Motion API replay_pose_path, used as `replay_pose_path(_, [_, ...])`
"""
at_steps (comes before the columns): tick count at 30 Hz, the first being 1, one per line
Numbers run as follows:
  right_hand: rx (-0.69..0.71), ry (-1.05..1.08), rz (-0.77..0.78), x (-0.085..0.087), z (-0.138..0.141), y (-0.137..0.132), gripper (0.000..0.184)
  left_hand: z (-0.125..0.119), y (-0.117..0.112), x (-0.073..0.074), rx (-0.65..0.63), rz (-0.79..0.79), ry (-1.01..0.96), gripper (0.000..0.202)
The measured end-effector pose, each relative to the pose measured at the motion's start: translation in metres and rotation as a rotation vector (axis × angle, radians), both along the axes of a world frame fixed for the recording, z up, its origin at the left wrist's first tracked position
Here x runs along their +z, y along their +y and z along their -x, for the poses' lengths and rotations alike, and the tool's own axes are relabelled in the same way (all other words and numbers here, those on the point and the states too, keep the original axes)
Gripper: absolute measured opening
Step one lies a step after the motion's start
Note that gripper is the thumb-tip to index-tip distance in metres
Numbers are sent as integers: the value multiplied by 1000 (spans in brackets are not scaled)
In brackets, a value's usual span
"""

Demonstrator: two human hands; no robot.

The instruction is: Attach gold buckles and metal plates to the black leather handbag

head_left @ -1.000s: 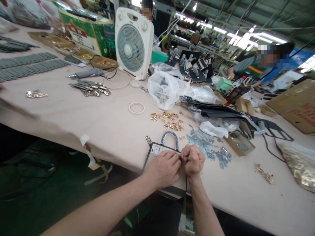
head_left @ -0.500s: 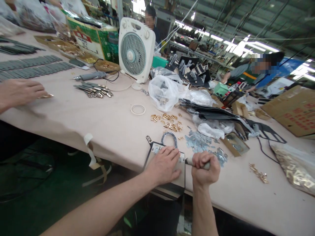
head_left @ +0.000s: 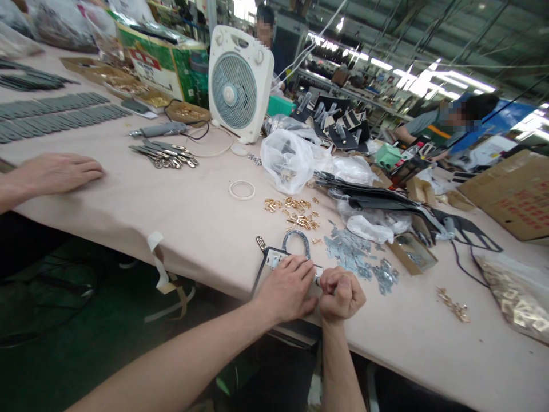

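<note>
My left hand (head_left: 285,289) lies on a tan bag panel with a black edge (head_left: 259,276) at the table's near edge, fingers stretched forward and pressing it down. My right hand (head_left: 342,294) is a fist beside it, thumb side against my left fingertips, closed round a small tool. Only the tool's metal tip (head_left: 318,280) shows, and it meets the panel. A curved grey handle loop (head_left: 295,239) rises from the panel's far side, with a small silver plate (head_left: 273,260) near its left end.
Gold fittings (head_left: 294,210), silver plates (head_left: 352,253) and a white ring (head_left: 241,189) lie just beyond. Farther off are a plastic bag (head_left: 286,161), a white fan (head_left: 240,83) and cardboard boxes (head_left: 517,197). Another person's hand (head_left: 58,171) rests at left; people sit opposite.
My right fist had swung out to the right, showing the tool's pale handle, and is now back against my left fingers. The other person's hand came in from the left and settled on the table.
</note>
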State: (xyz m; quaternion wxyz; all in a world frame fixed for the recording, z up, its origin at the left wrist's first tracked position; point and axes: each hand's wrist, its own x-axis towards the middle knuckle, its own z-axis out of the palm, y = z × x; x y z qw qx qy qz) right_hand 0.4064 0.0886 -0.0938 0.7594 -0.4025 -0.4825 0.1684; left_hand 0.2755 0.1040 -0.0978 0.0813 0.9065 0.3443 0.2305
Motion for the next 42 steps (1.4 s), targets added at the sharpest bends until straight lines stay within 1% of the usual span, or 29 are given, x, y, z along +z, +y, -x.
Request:
replay_pose_path(5, [38,50,138,1,-5,18,39,-1,1,-1,-6,-1,4,58])
replay_pose_path(7, [61,98,203,6,-10,24,40,-1,0,-1,3,-6,5,61])
replay_pose_path(9, [90,156,243,15,-15,28,41,-1,-1,-1,14,-7,10,64])
replay_pose_path(11, [121,199,219,26,-20,28,40,-1,-2,0,21,-5,17,66])
replay_pose_path(13, [130,213,128,34,-22,26,39,0,-2,0,18,-4,21,67])
replay_pose_path(15, [128,199,55,37,-21,25,38,0,-2,0,14,-3,19,67])
replay_pose_path(17, [123,179,94,32,-18,25,39,-1,-2,0,16,-5,13,66])
replay_pose_path(20, [144,174,248,24,-13,27,41,-2,-1,-2,24,-14,12,65])
replay_pose_path(21, [151,176,266,24,-12,28,41,-2,-1,-2,24,-17,15,65])
replay_pose_path(23, [142,169,222,28,-12,27,40,-1,-1,-3,23,-18,19,67])
replay_pose_path(26, [74,159,59,36,-12,25,39,0,-2,-3,23,-16,21,68])
replay_pose_path(27, [57,153,36,36,-11,24,40,0,-2,-3,23,-15,19,68])
replay_pose_path(29, [66,144,86,30,-10,24,42,-1,-2,-2,21,-14,16,67])
replay_pose_path(31, [109,153,185,19,-10,25,42,-1,-2,-2,18,-13,7,65])
replay_pose_path(33, [146,163,230,10,-10,25,40,-1,-2,-2,13,-5,-14,66])
replay_pose_path(35, [138,143,216,6,-10,23,40,2,-2,-2,8,6,-57,67])
replay_pose_path(37, [98,133,182,4,-10,21,39,9,-1,-2,10,7,-109,67])
replay_pose_path(39, [62,167,155,5,-11,19,38,18,0,-2,27,0,-141,61])
replay_pose_path(42, [66,234,160,8,-13,19,37,30,4,-1,83,18,-157,49])
